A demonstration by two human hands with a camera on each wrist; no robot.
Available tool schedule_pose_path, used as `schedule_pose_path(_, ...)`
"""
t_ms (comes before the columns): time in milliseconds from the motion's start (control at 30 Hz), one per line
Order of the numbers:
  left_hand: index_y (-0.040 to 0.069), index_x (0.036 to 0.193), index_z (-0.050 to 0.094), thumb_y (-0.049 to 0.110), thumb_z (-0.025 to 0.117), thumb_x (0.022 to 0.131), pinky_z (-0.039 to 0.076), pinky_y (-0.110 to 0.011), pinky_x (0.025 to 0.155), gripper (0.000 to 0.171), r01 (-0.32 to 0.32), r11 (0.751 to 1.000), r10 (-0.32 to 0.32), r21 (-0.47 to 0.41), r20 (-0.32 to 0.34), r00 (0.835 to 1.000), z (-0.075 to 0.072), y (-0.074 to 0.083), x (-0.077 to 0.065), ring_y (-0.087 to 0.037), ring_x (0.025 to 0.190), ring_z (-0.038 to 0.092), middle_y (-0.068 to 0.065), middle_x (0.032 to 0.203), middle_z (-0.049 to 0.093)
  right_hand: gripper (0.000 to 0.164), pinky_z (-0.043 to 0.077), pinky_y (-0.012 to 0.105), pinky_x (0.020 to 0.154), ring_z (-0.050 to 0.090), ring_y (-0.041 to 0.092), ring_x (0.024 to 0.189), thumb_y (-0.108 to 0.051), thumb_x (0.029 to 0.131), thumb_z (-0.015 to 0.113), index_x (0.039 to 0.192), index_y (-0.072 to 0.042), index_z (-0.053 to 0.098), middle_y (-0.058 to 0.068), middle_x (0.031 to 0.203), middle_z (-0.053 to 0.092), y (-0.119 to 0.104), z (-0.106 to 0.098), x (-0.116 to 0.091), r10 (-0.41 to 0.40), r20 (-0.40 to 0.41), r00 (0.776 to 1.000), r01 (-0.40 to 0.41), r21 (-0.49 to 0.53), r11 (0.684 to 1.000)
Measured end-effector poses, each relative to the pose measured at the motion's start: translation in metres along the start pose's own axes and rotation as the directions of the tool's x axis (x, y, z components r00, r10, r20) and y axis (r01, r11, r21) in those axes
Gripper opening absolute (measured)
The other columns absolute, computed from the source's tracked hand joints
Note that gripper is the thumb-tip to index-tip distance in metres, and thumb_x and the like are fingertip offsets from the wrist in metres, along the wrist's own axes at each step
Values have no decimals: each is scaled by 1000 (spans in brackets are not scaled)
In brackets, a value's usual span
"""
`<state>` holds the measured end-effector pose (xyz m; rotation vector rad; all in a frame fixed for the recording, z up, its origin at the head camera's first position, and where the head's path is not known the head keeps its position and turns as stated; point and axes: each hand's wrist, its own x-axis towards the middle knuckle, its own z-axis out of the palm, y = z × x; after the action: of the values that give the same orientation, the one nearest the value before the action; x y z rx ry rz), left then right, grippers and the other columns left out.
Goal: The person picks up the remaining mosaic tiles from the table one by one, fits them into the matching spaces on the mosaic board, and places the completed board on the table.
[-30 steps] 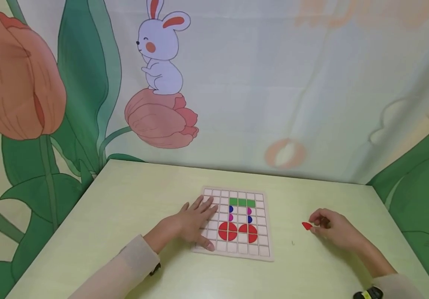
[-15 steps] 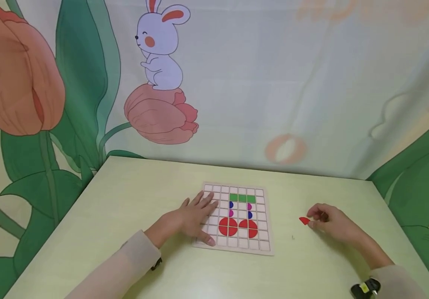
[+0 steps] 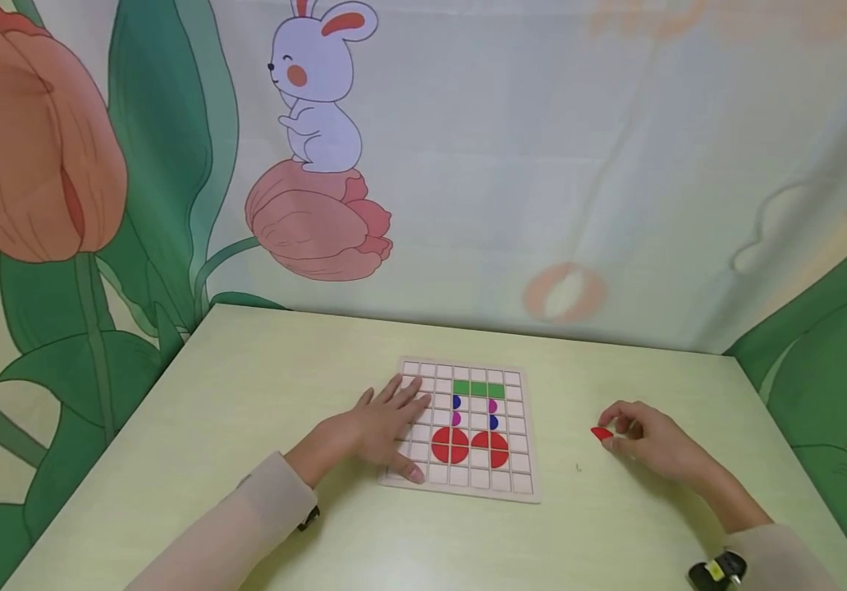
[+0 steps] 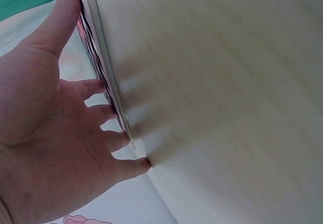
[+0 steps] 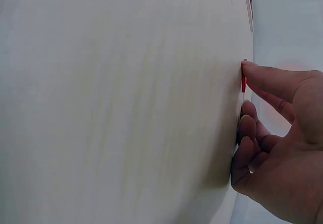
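A square pale board (image 3: 460, 492) with a grid of cells lies on the table. Set in it are green squares (image 3: 478, 389), small blue and magenta half-discs (image 3: 493, 422), and red quarter-circle pieces (image 3: 450, 446). Those red pieces make a full circle on the left and three quarters of one on the right, whose lower-left cell is bare. My left hand (image 3: 382, 427) rests with spread, straight fingers on the board's left side. Right of the board, my right hand (image 3: 648, 439) pinches a red quarter-circle piece (image 3: 600, 433) between thumb and index finger, low over the table.
The pale table (image 3: 305, 353) ends at the back against a printed curtain (image 3: 468, 205) with a rabbit and tulips. A tiny dark mark (image 3: 579, 468) shows on the tabletop between board and right hand. Dark bands (image 3: 717, 570) circle both wrists.
The red piece has shifted slightly left and turned between my right fingers. My left hand keeps its place on the board. The whole head view has drifted up a little.
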<state>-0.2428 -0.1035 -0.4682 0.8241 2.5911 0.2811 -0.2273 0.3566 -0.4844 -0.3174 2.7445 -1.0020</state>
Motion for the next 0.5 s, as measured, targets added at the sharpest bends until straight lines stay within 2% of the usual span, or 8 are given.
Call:
schedule_pose_path(267,15,172,16,71,80,81,10,-70,125,124,8,1000,-8,6,-5,1000,0,-1,1,-39,163,-7,-10,179,-2,20,44,32,69,50,24,86,-14,98,78,114,-10,69,8,98,57,-4,2,2,1,-17,1000,-1,3,1000)
schedule_pose_path(500,16,172,16,71,80,80,10,-70,125,124,12,1000,-12,5,-7,1000,0,0,2,-40,163,-6,-10,179,-1,19,43,30,67,51,24,84,-13,97,79,113,-10,69,8,97,57,1,2,2,9,-12,1000,-8,45,999)
